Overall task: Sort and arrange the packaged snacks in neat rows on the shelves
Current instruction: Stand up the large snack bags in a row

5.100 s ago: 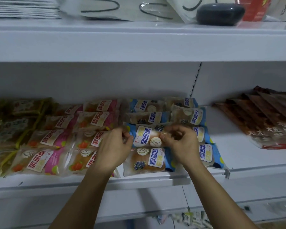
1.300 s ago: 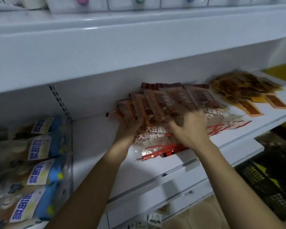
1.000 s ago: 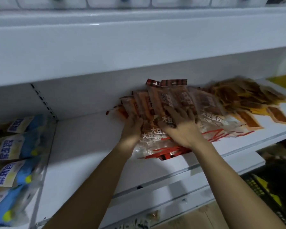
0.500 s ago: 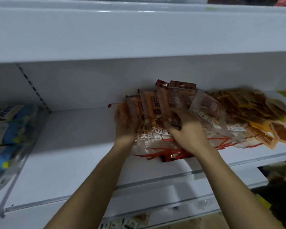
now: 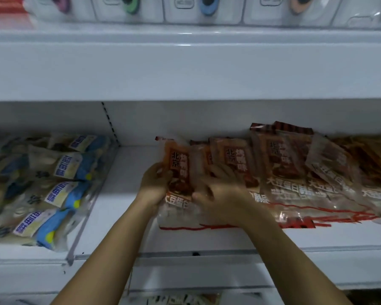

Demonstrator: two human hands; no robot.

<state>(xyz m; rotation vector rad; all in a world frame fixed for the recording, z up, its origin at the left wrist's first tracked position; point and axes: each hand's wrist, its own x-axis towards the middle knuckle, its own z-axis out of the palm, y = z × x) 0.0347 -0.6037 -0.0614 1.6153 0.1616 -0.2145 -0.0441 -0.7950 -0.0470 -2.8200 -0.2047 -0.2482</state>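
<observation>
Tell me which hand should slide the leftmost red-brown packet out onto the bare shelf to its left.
Left. The left hand already grips the leftmost red-brown packet at its outer edge, beside the bare shelf. The right hand lies across the neighbouring packets and would have to cross over.

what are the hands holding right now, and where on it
The left hand grips the leftmost brown snack packet at its left edge. The right hand lies on the packets beside it; its grip cannot be told.
</observation>
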